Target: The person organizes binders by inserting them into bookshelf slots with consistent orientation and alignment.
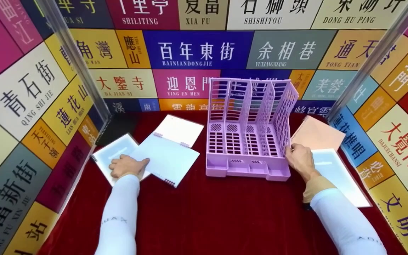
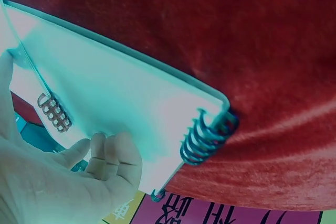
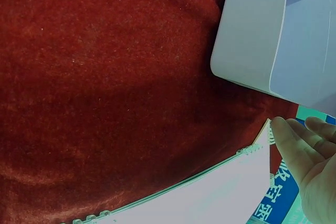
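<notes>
My left hand (image 1: pixel 128 165) rests on a pale spiral notebook (image 1: pixel 110 150) at the left, its fingers bent against the cover (image 2: pixel 115 114) in the left wrist view. Its thumb reaches the edge of a light blue spiral notebook (image 1: pixel 172 159) that overlaps the pale one. A purple four-slot file rack (image 1: pixel 246 164) stands right of centre. My right hand (image 1: pixel 300 159) is at the rack's front right corner, with fairly straight fingers (image 3: pixel 289 140). Whether they touch the rack is hard to tell. Under the right forearm lies a white spiral notebook (image 1: pixel 342 180).
A white notebook (image 1: pixel 184 131) lies behind the light blue one, and a black one (image 1: pixel 119 129) at the back left. Behind the right hand lies a peach notebook (image 1: pixel 322 132). Red cloth (image 1: pixel 204 216) covers the table; sign-printed panels (image 1: pixel 197 49) enclose it.
</notes>
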A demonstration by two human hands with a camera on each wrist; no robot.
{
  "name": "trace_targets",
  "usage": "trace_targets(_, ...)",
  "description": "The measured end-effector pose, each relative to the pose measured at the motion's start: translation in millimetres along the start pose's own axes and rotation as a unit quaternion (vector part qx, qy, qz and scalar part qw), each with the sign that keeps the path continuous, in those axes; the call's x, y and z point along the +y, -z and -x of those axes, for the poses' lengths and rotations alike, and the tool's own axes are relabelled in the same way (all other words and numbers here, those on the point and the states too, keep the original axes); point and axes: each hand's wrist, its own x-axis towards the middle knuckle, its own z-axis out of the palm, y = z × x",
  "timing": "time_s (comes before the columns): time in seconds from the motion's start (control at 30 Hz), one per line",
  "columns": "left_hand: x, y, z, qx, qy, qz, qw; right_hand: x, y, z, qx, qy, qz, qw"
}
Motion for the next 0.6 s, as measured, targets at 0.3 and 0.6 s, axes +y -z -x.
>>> trace_targets(0.3, 8.4, 13.0, 11.1, -0.021, 0.006, 0.024, 0.9995, 1.6, -0.7, 1.1, -0.007, -0.009, -0.003, 0.9999)
trace_targets(0.6, 11.6, 25.5, 18.6, -0.016, 0.019, 0.130, 0.9912, 0.9, 0.1, 2.9, -0.020, -0.013, -0.009, 0.9997)
